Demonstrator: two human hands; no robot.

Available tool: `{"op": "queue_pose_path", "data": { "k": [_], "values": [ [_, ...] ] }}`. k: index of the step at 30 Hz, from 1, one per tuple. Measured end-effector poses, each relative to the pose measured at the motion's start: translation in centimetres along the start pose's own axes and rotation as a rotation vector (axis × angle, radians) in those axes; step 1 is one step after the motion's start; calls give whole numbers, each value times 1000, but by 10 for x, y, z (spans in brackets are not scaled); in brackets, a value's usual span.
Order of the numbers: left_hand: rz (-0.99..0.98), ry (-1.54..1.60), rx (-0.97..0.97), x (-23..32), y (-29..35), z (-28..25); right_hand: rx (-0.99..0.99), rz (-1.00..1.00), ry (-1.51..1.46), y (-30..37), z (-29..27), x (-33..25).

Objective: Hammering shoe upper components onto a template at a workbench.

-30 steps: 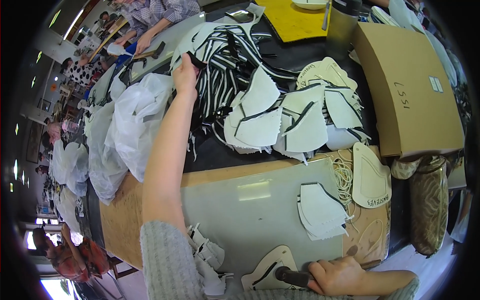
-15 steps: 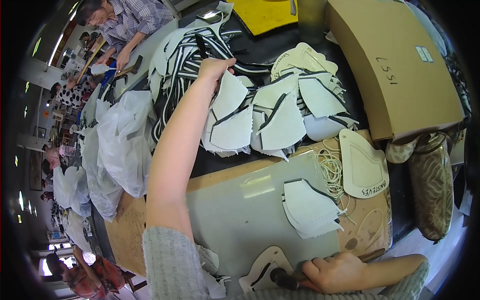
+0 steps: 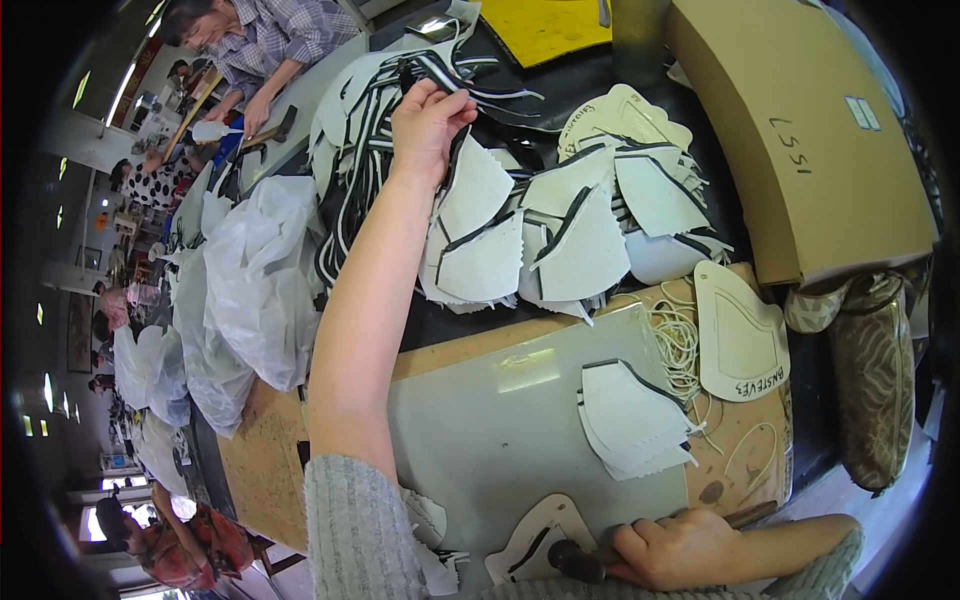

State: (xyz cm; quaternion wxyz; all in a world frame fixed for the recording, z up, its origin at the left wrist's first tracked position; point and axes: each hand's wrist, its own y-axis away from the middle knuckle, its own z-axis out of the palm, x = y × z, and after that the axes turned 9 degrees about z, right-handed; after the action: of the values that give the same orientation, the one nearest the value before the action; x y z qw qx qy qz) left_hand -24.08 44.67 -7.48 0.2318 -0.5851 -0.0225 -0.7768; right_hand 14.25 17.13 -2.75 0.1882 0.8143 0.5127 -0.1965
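Observation:
My left hand (image 3: 430,130) reaches to the far side of the table, its fingers pinched on a black-and-white strip (image 3: 440,72). That strip runs among a tangled heap of similar strips (image 3: 358,165). White pieces with black edging (image 3: 585,250) lie in overlapping bunches to the right of this hand. Close to me, my right hand (image 3: 675,548) is wrapped round the handle of a hammer (image 3: 577,561). The hammer's dark head rests over a cream slotted template (image 3: 535,522). A small stack of white pieces (image 3: 630,415) sits on the grey mat (image 3: 480,430).
A cardboard box (image 3: 800,130) stands at the far right, with a patterned pouch (image 3: 872,390) before it. Coiled cord (image 3: 675,350) lies beside another cream template (image 3: 740,335). White plastic bags (image 3: 260,290) crowd the left. A co-worker (image 3: 265,50) bends over the far-left table.
My left hand has turned and drawn a strip end up slightly from the heap. My right hand stays on the hammer. The whole view has shifted a little.

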Motion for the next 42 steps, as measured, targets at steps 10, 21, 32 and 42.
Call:
{"op": "queue_pose_path", "data": {
  "k": [10,21,32,42],
  "values": [
    [166,-98,68,-6,2,-1,-4,112,-162,2,-3,-9],
    [392,-1379,-85,8,5,-2,31,-28,32,0,-2,-2],
    [1254,-1023,-637,107,138,117,113,67,102,5,12,-18],
    [1102,-1086,-1219,173,283,138,-9,199,152,17,17,-18]
  ]
}}
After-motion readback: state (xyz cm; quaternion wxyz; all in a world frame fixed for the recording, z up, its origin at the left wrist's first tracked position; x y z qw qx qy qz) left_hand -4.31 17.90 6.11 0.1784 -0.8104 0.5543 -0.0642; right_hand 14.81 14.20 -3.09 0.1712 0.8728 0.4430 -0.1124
